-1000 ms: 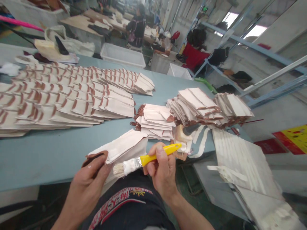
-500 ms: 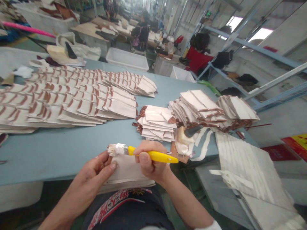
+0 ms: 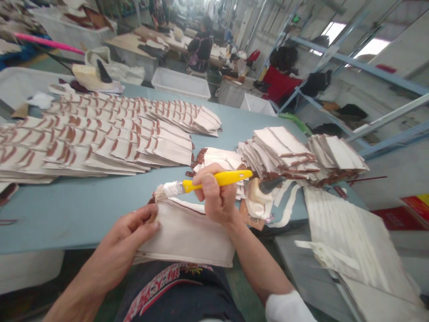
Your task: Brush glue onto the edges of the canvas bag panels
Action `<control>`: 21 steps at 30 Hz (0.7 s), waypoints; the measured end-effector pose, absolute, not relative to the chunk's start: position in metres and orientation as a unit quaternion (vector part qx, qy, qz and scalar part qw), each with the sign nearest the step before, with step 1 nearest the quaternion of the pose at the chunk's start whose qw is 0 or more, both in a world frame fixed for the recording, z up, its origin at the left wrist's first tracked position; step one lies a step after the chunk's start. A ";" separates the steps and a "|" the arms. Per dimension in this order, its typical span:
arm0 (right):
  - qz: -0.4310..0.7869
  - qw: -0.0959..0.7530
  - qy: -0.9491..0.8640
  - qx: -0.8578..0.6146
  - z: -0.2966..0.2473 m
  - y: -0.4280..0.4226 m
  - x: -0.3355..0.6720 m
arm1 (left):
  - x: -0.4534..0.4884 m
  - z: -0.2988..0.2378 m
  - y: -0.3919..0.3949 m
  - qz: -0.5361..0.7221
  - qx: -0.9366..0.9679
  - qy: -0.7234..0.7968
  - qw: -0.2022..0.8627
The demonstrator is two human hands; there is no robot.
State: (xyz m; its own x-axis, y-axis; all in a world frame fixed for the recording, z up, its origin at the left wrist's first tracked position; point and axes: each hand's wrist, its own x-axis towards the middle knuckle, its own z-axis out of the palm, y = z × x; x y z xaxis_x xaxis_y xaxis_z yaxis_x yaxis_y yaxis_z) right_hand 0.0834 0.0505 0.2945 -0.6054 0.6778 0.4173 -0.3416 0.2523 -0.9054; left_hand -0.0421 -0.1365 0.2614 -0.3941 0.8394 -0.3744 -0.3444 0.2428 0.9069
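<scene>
My right hand (image 3: 216,197) is closed round the yellow handle of a brush (image 3: 201,184); its pale bristles touch the far left corner of a stack of cream fabric pieces (image 3: 187,235) at the near table edge. My left hand (image 3: 129,239) pinches the stack's left end, thumb on top.
Overlapping rows of cream pieces with brown edges (image 3: 100,134) cover the blue table (image 3: 67,210) to the left. Further piles (image 3: 284,154) stand at the right beside a glue pot (image 3: 256,194). White strips lie on a board (image 3: 348,228) at right. A seated person (image 3: 201,49) works at the back.
The stack has come to lie flatter on the table edge. My right hand and the brush moved up and away along its far edge; my left hand shifted slightly back along the left end.
</scene>
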 end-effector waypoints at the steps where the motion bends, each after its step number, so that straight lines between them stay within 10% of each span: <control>1: 0.606 0.435 -0.653 -0.130 0.294 0.048 0.085 | -0.042 0.261 -0.137 0.580 0.201 0.600 0.513; 21: 0.411 0.413 -0.797 -0.156 0.265 0.034 0.074 | -0.052 0.280 -0.126 0.586 0.234 0.631 0.452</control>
State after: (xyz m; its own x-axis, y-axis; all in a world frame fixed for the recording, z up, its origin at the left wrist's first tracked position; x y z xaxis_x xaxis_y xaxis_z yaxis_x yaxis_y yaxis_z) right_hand 0.0742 0.0340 0.2654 -0.6094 0.5892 0.5306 -0.0902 0.6133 -0.7847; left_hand -0.0517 -0.1262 0.2803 -0.4815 0.8246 -0.2970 -0.2352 0.2049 0.9501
